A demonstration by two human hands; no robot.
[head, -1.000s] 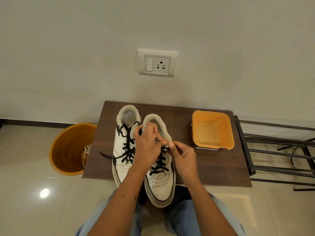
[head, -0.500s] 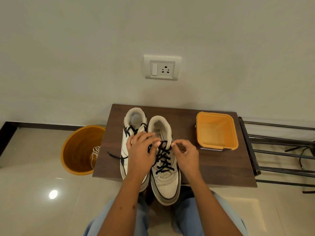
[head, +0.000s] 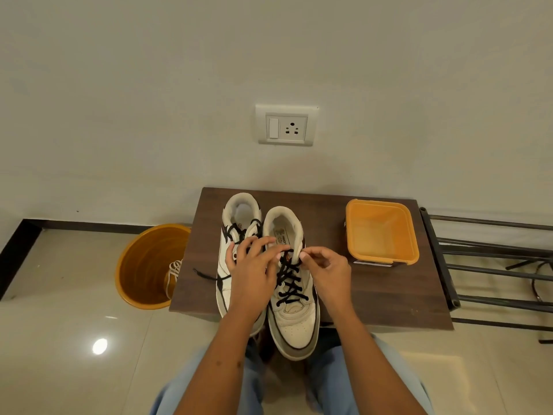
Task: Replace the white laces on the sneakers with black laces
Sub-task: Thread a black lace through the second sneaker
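Both hands worked the black lace (head: 288, 283) atop the right white leather sneaker (head: 291, 295) on the brown wooden table (head: 374, 295): right hand (head: 327, 269) pinched it, left hand (head: 254, 265) rested loosely; even tension would seat crossings flat.

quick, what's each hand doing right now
Left hand: fingers extended over the right sneaker, grip on the black lace cannot be told.
Right hand: pinching the black lace.

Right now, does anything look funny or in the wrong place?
A white shoelace hangs over the rim of the round orange bucket on the floor. A loose black lace end trails from the left white sneaker across the brown wooden table.
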